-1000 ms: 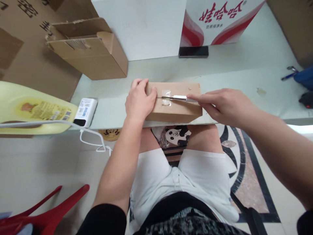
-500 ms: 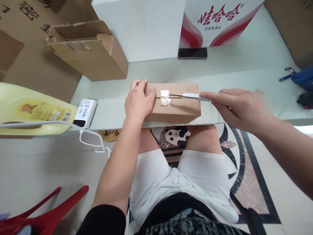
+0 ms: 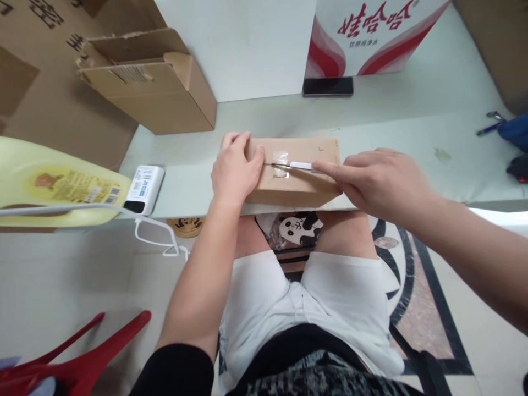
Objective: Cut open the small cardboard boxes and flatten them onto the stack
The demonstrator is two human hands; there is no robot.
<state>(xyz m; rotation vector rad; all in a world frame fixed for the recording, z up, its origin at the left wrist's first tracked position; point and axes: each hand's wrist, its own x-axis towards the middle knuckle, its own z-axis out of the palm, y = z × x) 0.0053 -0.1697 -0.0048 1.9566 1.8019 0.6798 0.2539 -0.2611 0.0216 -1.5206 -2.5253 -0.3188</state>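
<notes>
A small cardboard box [image 3: 303, 149] lies at the table's front edge, with a seam along its top and a strip of shiny clear tape [image 3: 281, 158] across the seam. My left hand [image 3: 237, 169] grips the box's left end, thumb on top and fingers over the far side. In my right hand [image 3: 379, 179] is a slim white knife [image 3: 301, 165], index finger stretched along its handle. The blade lies along the seam at the tape, its tip pointing toward my left thumb. How deep the blade sits I cannot tell.
Behind stand an open cardboard box [image 3: 152, 93], a white box [image 3: 247, 49] and a red-and-white carton [image 3: 375, 41]; a black phone [image 3: 328, 86] lies before it. To the left are a yellow bottle [image 3: 53, 184] and a white power bank [image 3: 145, 190] with a cable. A blue pouch [image 3: 515, 132] sits right.
My right hand has moved left with the knife, so the blade now crosses the tape and reaches close to my left thumb. My left hand keeps its hold on the box.
</notes>
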